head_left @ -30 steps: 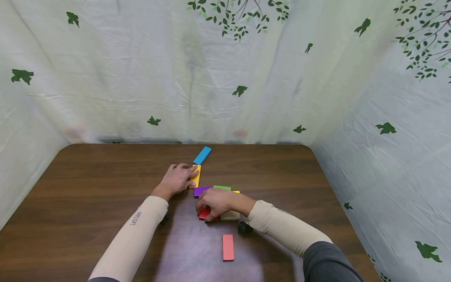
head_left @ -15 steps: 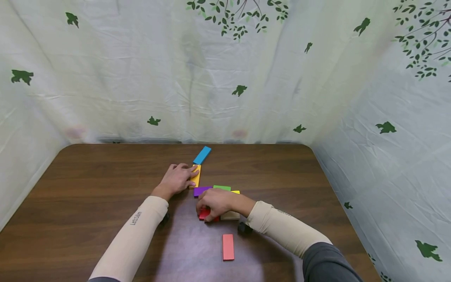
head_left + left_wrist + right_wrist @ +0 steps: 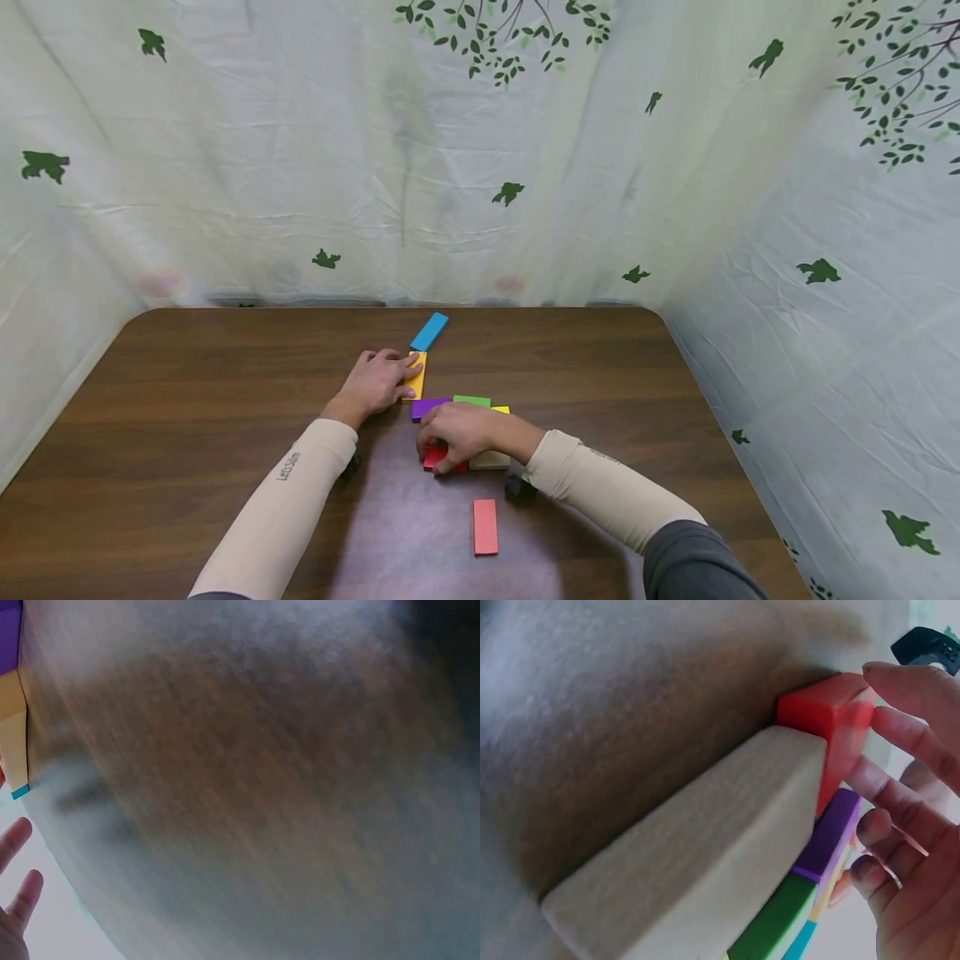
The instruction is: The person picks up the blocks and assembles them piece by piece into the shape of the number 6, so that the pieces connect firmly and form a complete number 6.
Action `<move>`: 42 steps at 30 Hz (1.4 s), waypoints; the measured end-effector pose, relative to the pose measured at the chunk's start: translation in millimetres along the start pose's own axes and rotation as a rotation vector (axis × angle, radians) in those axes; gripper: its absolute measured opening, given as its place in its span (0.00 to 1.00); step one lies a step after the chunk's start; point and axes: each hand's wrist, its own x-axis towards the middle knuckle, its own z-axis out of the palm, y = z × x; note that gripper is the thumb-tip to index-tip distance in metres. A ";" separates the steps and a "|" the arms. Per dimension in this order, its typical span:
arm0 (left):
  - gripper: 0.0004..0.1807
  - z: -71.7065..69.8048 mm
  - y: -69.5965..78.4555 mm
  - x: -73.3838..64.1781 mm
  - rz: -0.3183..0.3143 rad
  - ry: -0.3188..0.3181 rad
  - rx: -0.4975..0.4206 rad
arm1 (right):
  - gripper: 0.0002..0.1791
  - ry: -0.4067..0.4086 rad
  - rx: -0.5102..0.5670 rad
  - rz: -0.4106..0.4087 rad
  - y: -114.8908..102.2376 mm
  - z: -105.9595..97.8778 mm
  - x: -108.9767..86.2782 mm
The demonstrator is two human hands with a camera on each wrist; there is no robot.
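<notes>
My left hand [image 3: 375,382] holds an orange-yellow block [image 3: 417,385] with thumb and fingers across its long sides. In the left wrist view, two other fingers [image 3: 26,896] are held away from it. My right hand [image 3: 467,432] grips a red block [image 3: 838,720], thumb at its near side and fingers around its end. A cream block [image 3: 697,840] lies end to end with the red one. Behind them stand a purple block [image 3: 430,407], a green block [image 3: 472,401] and a bright yellow block [image 3: 501,410], partly hidden by my right hand.
A blue block [image 3: 430,332] lies slanted at the far end of the orange-yellow one. Closer to me, a coral-pink block [image 3: 485,527] lies alone on the brown wooden table [image 3: 187,467]. White patterned curtains [image 3: 300,167] hang around the back and sides.
</notes>
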 end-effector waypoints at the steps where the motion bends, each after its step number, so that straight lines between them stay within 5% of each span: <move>1: 0.31 0.1 -0.1 0.2 -0.001 -0.001 0.000 | 0.14 -0.001 0.004 0.000 -0.4 -0.9 -1.1; 12: 0.31 0.5 -0.5 2.0 -0.021 -0.013 0.001 | 0.21 -0.014 0.051 -0.036 -3.5 -11.7 -22.7; 31: 0.31 0.6 -2.2 2.1 -0.015 0.008 -0.013 | 0.20 -0.149 0.220 -0.257 -16.6 -1.4 -55.7; 42: 0.31 2.7 1.3 1.0 -0.009 0.003 0.005 | 0.21 -0.241 0.122 -0.245 -29.0 10.3 -66.1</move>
